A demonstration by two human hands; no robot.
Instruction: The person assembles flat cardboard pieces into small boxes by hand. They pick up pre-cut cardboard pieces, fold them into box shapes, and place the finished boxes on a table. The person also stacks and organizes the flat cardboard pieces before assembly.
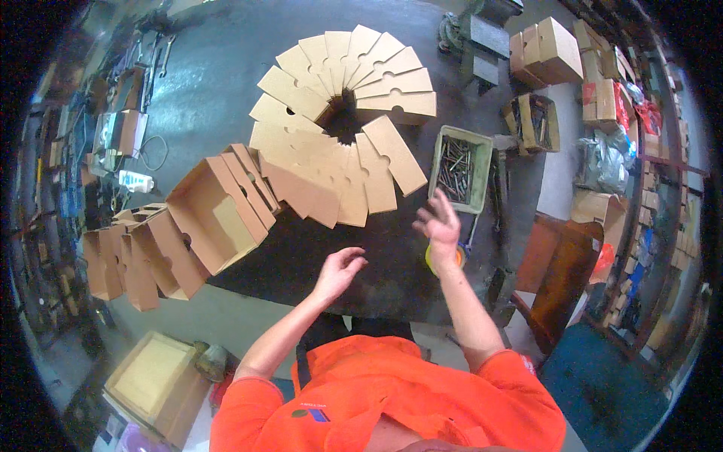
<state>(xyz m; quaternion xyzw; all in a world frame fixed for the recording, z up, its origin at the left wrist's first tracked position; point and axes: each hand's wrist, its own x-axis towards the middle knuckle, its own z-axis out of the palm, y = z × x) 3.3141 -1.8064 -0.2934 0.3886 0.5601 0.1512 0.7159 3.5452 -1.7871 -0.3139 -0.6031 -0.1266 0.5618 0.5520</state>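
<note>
My left hand (339, 273) hovers over the dark table's near edge. Its fingers are loosely bent and apart, with nothing in them. Higher and to the right, my right hand (440, 226) is raised with spread fingers, also holding nothing. Beyond both hands, several flat-topped brown cardboard boxes (390, 154) are set in an overlapping ring. More cardboard boxes (215, 215) stand to the left with their open sides showing. Just past my right hand is a pale green tray (488, 151) of slim metal pieces. A yellow and orange round thing (431, 260) is partly hidden behind my right wrist.
A dark metal vise (482, 45) sits at the far right of the table (218, 45). A small carton (553, 124) of tools stands beyond the tray. Larger cartons (546, 53) line the right side. Wrenches (167, 56) lie far left; a carton (151, 373) stands below left.
</note>
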